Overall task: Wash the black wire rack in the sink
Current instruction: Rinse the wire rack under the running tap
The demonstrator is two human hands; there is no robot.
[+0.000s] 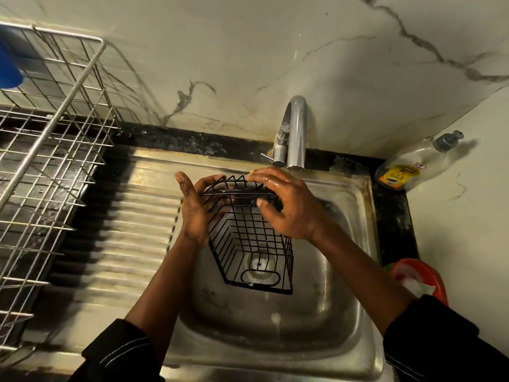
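Observation:
A black wire rack (249, 244), shaped like a long basket, hangs tilted over the steel sink (352, 271), its lower end above the drain. My left hand (195, 208) supports its left side with the palm, fingers curled round the top edge. My right hand (283, 205), wet and shiny, lies over the rack's upper end with fingers pressed on the wires, just under the tap spout (296, 133). Whether water runs from the tap I cannot tell.
A ribbed steel drainboard (132, 230) lies left of the basin. A silver wire dish rack (49, 166) with a blue item (8, 64) stands far left. A soap bottle (410, 166) lies in the back right corner; an orange holder (424, 277) sits at right.

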